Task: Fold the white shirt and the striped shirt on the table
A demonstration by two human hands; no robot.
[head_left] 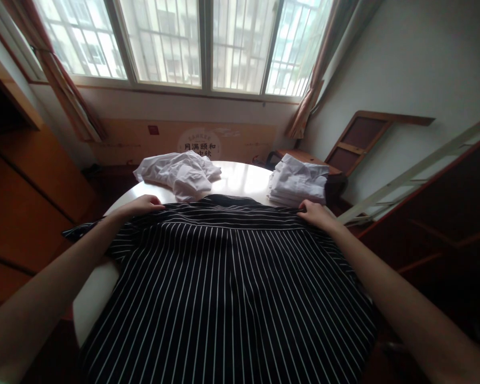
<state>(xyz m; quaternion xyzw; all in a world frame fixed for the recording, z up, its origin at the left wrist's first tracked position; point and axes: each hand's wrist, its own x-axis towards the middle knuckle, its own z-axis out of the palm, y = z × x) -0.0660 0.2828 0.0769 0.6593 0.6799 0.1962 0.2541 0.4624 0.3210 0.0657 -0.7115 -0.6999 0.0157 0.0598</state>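
Observation:
A black shirt with thin white stripes [232, 277] lies spread over the white round table [244, 178], its back facing up and its collar at the far side. My left hand [146, 205] pinches the shirt at its left shoulder. At the opposite shoulder, my right hand [314, 213] grips the cloth between thumb and fingers. The left sleeve trails out past my left forearm. Most of the right sleeve is hidden beneath my right arm. The shirt's lower end runs out of the bottom of the view.
Behind the shirt sit a crumpled heap of white cloth [178, 173] on the left and a folded stack of white clothes [298, 180] on the right. A wooden chair [352, 144] stands at the back right. Orange cabinets [28, 197] line the left side; a barred window [192, 45] is ahead.

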